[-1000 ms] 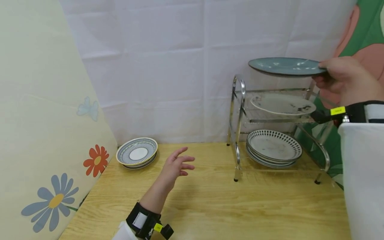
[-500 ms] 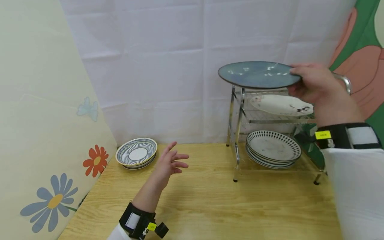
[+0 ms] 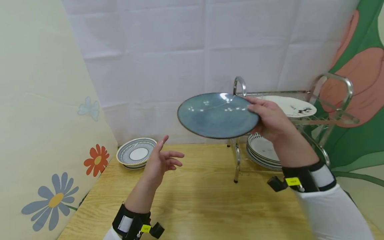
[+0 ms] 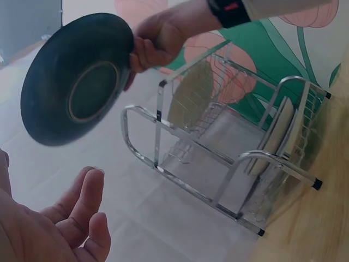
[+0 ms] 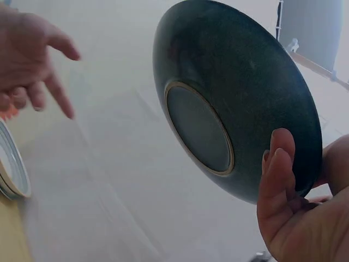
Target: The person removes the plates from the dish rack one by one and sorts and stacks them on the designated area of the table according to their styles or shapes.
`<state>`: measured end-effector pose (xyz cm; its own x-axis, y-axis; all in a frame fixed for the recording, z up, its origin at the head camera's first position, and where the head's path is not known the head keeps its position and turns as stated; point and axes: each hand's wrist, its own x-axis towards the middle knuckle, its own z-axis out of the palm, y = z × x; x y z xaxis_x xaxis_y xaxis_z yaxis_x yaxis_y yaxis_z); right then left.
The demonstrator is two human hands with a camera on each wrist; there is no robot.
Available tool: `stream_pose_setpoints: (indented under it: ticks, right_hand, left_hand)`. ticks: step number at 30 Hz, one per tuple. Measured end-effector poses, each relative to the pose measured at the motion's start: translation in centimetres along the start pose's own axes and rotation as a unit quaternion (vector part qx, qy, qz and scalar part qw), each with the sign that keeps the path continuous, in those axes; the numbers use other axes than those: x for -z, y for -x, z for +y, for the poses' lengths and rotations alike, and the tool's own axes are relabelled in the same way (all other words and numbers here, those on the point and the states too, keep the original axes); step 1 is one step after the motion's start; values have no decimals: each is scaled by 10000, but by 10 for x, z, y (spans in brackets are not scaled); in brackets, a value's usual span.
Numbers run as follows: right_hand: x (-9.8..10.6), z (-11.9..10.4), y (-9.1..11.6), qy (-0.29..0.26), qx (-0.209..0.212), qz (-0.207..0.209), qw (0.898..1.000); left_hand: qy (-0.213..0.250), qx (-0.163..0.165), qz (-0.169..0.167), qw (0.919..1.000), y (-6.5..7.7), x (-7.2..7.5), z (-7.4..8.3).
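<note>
My right hand (image 3: 271, 121) grips a blue-green glazed plate (image 3: 217, 116) by its right rim, thumb on top and fingers beneath. The plate is held in the air, tilted so its upper face shows in the head view. Its dark underside with a pale foot ring (image 5: 199, 128) faces the right wrist camera. To the left of the plate, my left hand (image 3: 159, 163) is raised over the table with fingers spread, holding nothing. Behind and left of that hand, a small stack of blue-striped plates with a yellow rim (image 3: 136, 152) sits on the table.
A chrome two-tier rack (image 3: 238, 160) stands at the back right. An oval white plate (image 3: 289, 106) with a dark floral mark lies on its upper shelf. Several black-and-white patterned plates (image 3: 262, 148) are stacked below, partly hidden by my right arm. The wooden table (image 3: 210, 200) meets a white cloth backdrop (image 3: 156, 66).
My right hand has carried the blue-green plate left and down, away from above the rack, tipping it towards me. My left hand has shifted slightly left.
</note>
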<state>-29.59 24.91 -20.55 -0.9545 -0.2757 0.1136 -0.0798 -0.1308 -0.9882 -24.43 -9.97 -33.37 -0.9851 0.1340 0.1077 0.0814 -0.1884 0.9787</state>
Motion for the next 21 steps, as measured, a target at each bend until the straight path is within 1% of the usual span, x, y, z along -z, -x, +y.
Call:
stream_pose_setpoints:
  ticks: [2,4,7,9,11,15,21]
  right_hand:
    - [-10,13,4,-56,18,-111,9999]
    - [-19,26,7,-147,-66,-177,9997]
    - [-28,44,11,-23,-172,-115,9998]
    - [-32,56,13,50,-210,-98,9997]
    - [-35,67,15,105,-166,-119,9997]
    - [-38,86,18,111,-133,-156,9997]
    - [-39,101,22,62,-235,-122,9996]
  left_hand:
    - [58,-89,-84,9999,4,1,4]
    - [93,-226,-151,9996,7,1,8]
    - [63,-406,-197,9990,12,1,11]
    - [22,-452,-173,9988,14,0,13]
    - [-20,-415,-136,9990,14,-1,13]
    - [-48,-203,-31,9998,12,-5,12]
    - [-77,-103,67,9999,7,-9,2]
